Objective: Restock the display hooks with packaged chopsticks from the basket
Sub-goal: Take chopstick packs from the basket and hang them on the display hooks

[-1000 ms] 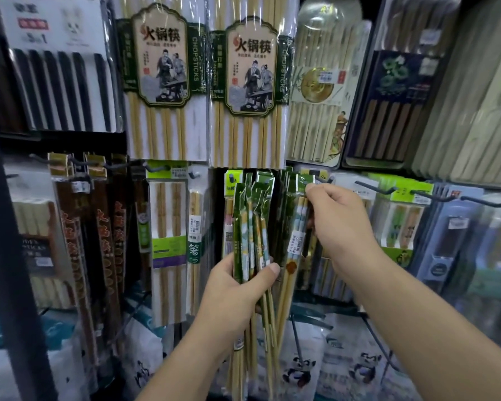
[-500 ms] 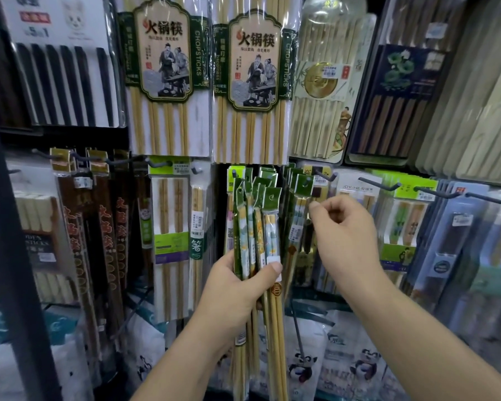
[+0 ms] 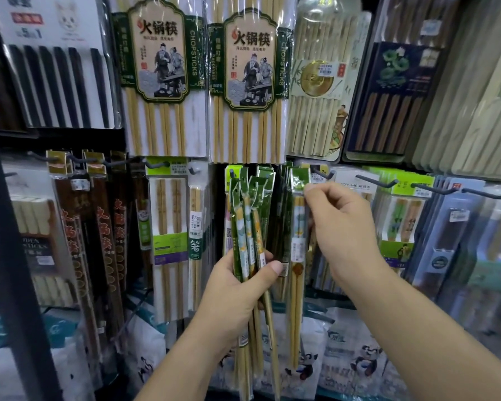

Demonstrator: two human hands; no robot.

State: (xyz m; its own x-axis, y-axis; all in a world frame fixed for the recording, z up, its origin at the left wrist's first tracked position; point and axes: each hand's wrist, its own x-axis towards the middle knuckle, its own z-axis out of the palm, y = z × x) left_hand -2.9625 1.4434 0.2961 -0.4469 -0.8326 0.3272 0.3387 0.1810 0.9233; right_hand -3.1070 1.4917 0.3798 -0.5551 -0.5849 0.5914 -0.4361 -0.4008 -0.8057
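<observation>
- the left hand (image 3: pixel 237 287) is curled round an upright bundle (image 3: pixel 249 215) of chopstick packs, down-left of the hook (image 3: pixel 324 174).
- a single pack (image 3: pixel 298 227) stands vertical just left of the hook, header uppermost.
- the right hand (image 3: pixel 342 227), nearer and just below the hook, is curled; it seems to pinch that header.

a shop: packaged chopsticks (image 3: pixel 159 73) with price stickers hang on rows of display hooks (image 3: pixel 376 182).
</observation>
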